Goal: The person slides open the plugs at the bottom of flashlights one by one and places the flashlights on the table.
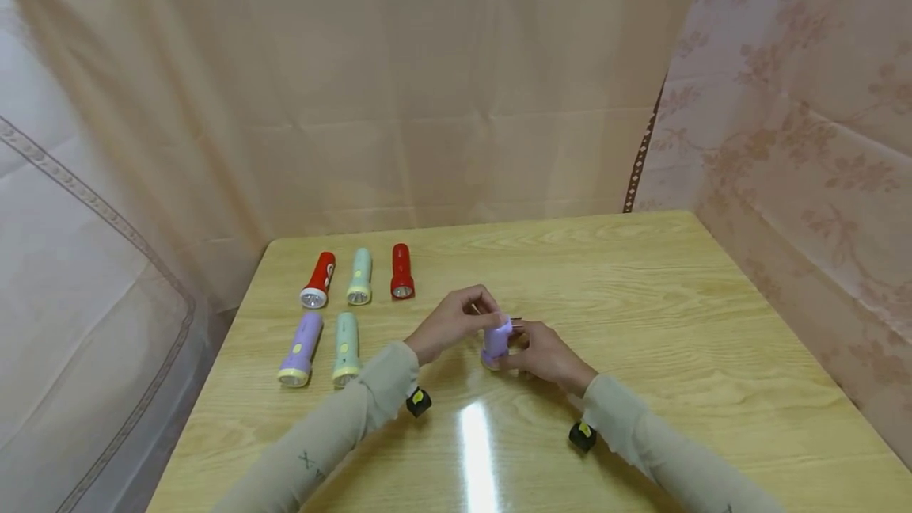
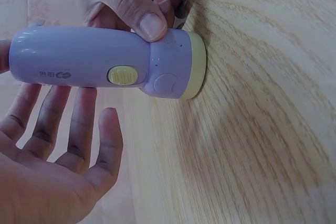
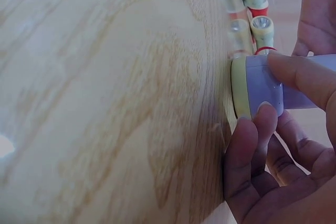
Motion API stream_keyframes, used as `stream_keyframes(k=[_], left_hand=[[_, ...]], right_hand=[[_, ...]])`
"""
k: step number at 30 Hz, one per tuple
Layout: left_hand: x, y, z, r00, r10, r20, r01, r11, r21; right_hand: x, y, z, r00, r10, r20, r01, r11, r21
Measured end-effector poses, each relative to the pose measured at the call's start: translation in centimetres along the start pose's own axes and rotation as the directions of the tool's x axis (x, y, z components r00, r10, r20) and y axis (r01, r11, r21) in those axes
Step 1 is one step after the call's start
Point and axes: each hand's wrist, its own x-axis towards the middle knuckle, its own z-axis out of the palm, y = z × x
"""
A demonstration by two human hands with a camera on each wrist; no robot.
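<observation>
A purple flashlight (image 1: 496,341) with a pale yellow rim stands head-down on the wooden table. Its yellow switch (image 2: 123,75) faces up in the left wrist view. My left hand (image 1: 459,313) holds the tail end from above, with fingertips (image 2: 84,98) against the barrel. Low on the other side, my right hand (image 1: 547,356) pinches the wide head (image 3: 262,85) between thumb and fingers. The lens is hidden against the tabletop.
Left on the table (image 1: 641,299) lie a red flashlight with a white head (image 1: 318,279), a mint one (image 1: 360,275) and a red one (image 1: 402,269). Nearer lie a purple one (image 1: 302,348) and another mint one (image 1: 347,343). A beige curtain (image 1: 427,101) hangs behind.
</observation>
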Motion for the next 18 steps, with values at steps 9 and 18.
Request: stream_keyframes(k=[9, 18], left_hand=[[-0.4, 0.01, -0.21, 0.998, 0.063, -0.011, -0.061, 0.992, 0.11], [-0.96, -0.15, -0.65, 0.981, 0.192, 0.033, -0.194, 0.951, 0.243]], right_hand=[[0.39, 0.36, 0.06, 1.0, -0.02, -0.001, 0.02, 0.999, -0.045], [0.25, 0.61, -0.05, 1.0, -0.028, 0.011, 0.028, 0.999, -0.016]])
